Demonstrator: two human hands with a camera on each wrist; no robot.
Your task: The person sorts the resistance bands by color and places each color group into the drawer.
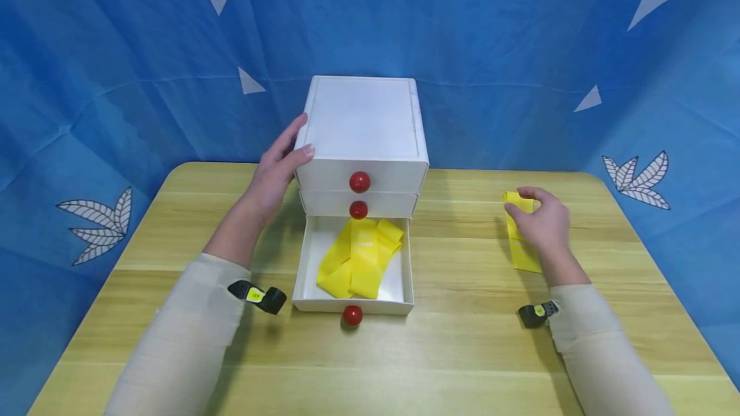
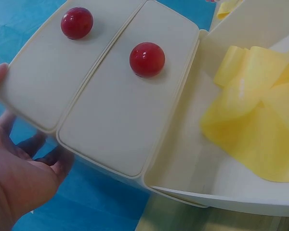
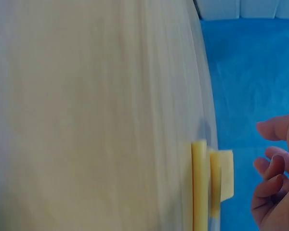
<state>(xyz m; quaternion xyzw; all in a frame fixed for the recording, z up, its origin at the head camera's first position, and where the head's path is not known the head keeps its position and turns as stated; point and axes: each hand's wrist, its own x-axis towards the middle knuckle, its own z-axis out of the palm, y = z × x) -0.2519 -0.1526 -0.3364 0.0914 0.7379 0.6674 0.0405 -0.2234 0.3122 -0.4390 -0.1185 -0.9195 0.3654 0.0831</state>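
Observation:
A white drawer cabinet (image 1: 361, 117) stands on the table with its bottom drawer (image 1: 309, 262) pulled out. My left hand (image 1: 274, 169) rests against the cabinet's left side, its thumb at the top front edge; in the left wrist view the fingers (image 2: 62, 161) lie loosely along that side. A flat yellow band (image 1: 364, 255), loosely folded, lies in the drawer. To the right, a second folded yellow band (image 1: 525, 255) lies on the table. My right hand (image 1: 546, 223) is over its far end, thumb and forefinger apart. The right wrist view shows those fingers (image 3: 274, 129) clear of the band.
Red round knobs sit on the top drawer (image 1: 360, 182), the middle drawer (image 1: 358, 210) and the bottom drawer's front. The wooden table (image 1: 462, 352) has rounded far corners. A blue patterned cloth (image 1: 462, 31) hangs behind it and at both sides.

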